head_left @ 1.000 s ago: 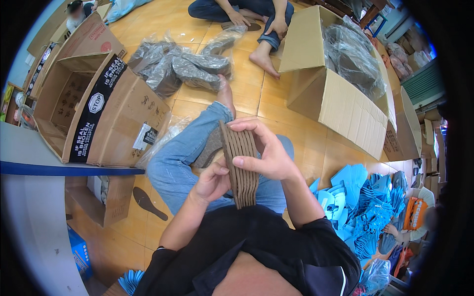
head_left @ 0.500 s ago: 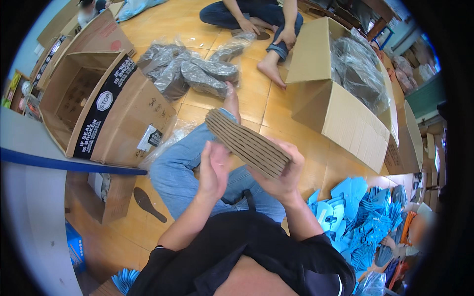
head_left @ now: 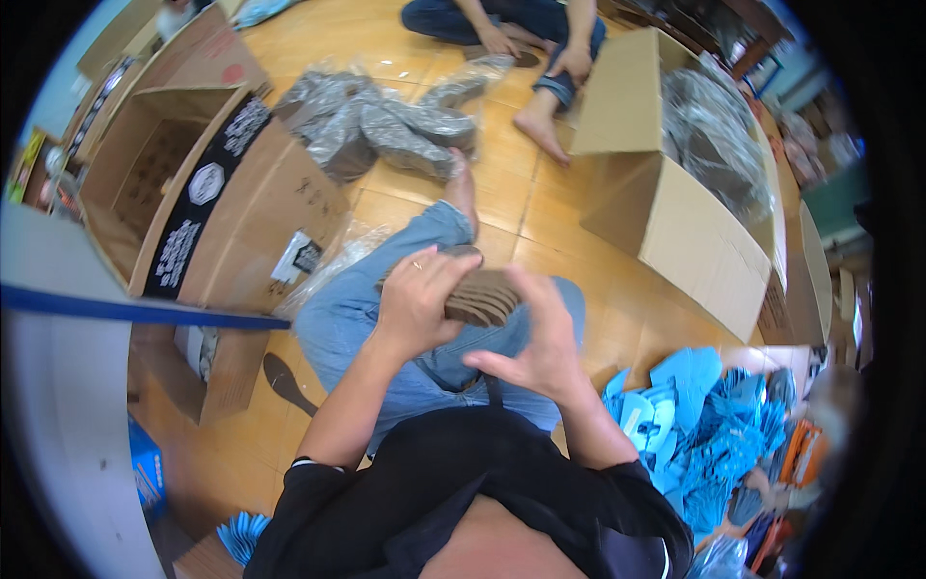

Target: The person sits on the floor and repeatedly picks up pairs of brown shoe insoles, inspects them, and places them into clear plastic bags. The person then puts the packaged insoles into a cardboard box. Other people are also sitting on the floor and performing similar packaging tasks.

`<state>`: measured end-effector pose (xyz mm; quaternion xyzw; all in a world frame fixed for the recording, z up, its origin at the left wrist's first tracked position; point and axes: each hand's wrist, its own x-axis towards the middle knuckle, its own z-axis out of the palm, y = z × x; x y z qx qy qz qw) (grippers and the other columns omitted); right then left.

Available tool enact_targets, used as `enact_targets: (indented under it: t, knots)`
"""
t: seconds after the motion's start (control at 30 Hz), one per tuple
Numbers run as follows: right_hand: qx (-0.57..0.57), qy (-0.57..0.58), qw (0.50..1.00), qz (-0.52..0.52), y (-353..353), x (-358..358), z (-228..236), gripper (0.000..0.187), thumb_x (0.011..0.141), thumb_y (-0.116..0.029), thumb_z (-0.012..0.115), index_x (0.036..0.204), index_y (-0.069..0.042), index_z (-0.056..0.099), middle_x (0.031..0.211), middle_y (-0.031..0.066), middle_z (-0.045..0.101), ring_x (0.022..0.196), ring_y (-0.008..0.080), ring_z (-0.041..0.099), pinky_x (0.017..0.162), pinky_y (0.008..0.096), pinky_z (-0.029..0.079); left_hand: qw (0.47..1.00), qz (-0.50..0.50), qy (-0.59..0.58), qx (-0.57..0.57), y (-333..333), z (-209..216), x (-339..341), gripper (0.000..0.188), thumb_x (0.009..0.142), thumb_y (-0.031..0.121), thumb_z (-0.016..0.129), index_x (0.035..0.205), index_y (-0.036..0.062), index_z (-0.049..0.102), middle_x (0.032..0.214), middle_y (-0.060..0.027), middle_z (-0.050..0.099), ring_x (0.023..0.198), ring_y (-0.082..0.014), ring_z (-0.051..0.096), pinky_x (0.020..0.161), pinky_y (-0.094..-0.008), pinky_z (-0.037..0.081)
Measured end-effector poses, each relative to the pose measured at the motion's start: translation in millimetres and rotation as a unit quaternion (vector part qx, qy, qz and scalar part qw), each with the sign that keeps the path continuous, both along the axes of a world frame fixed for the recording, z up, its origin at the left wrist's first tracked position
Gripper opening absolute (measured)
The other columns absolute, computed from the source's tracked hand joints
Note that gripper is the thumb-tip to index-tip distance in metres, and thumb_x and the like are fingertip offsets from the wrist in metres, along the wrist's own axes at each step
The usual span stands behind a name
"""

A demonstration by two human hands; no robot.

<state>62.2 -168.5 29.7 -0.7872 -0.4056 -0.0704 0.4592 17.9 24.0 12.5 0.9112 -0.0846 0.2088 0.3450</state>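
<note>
Above my lap, my left hand (head_left: 417, 299) is wrapped round a stack of brown shoe insoles (head_left: 482, 297), whose layered edges show at the near right end. My fingers hide much of the stack's left part. Beside that right end is my right hand (head_left: 545, 343), its thumb and fingers spread apart; the fingertips come close to the insoles, and I cannot tell whether they touch. A single dark insole (head_left: 287, 384) lies on the tiled floor to the left of my legs.
Plastic-wrapped bundles of insoles (head_left: 386, 125) lie ahead. Open cardboard boxes stand left (head_left: 251, 212) and right (head_left: 694, 232), the right one holding plastic-bagged goods (head_left: 709, 145). Blue cut pieces (head_left: 714, 425) pile up at my right. A person (head_left: 540, 58) sits opposite.
The stack has turned and come lower, its layered end now facing me. My left hand has closed round it, while my right hand has let go and spread its fingers.
</note>
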Motion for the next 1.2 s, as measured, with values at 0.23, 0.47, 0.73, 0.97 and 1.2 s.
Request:
enact_targets:
  t: [0.23,0.47,0.73,0.97,1.2]
  knots:
    - [-0.206,0.178,0.962,0.006,-12.3,-0.4,-6.3,0.045,0.081,-0.037,0.07,0.112,-0.007,0.059,0.103,0.0202,0.062,0.091,0.038,0.063,0.076,0.0448,0.051,0.975,-0.1,0.174,0.09,-25.8,-24.4,-1.0,0.062,0.065,0.015,0.075,0.123,0.0081,0.054,0.1,-0.0143,0.065,0.096,-0.0329,0.061,0.091,-0.0427,0.047]
    - [-0.024,0.518,0.842,-0.152,-70.7,25.0,-76.8,0.035,0.091,-0.034,0.063,0.11,-0.005,0.059,0.087,0.0094,0.063,0.079,0.015,0.061,0.07,0.0307,0.051,0.989,-0.075,0.13,-0.015,-41.4,-58.5,-1.8,0.084,0.076,0.043,0.075,0.141,0.0051,0.038,0.142,-0.0183,0.042,0.138,-0.0376,0.031,0.114,-0.0509,0.022]
    - [0.308,0.452,0.736,-0.4,-156.8,83.3,-195.0,0.044,0.095,-0.036,0.057,0.124,-0.006,0.044,0.105,0.0088,0.056,0.076,0.0143,0.058,0.067,0.0279,0.051,0.91,0.281,0.305,0.03,21.9,-176.1,11.1,0.051,0.091,0.033,0.057,0.128,-0.0021,0.05,0.122,-0.0229,0.054,0.113,-0.0398,0.049,0.099,-0.0461,0.039]
    - [0.263,0.531,0.681,-0.431,-180.2,41.7,-279.2,0.041,0.096,-0.037,0.054,0.123,-0.008,0.042,0.102,0.0083,0.057,0.077,0.0157,0.059,0.061,0.0263,0.05,0.889,0.268,0.371,-0.028,10.4,-193.3,16.7,0.05,0.094,0.036,0.051,0.126,-0.0023,0.051,0.12,-0.0262,0.054,0.111,-0.0422,0.052,0.095,-0.047,0.042]
    - [0.199,0.534,0.685,-0.453,-176.7,19.8,-290.6,0.038,0.096,-0.035,0.051,0.119,-0.005,0.048,0.092,0.0097,0.06,0.077,0.0166,0.058,0.056,0.0285,0.047,0.869,0.218,0.428,-0.117,14.9,-226.3,34.6,0.063,0.093,0.039,0.052,0.136,-0.0052,0.04,0.131,-0.0315,0.049,0.121,-0.0432,0.049,0.104,-0.0445,0.037]
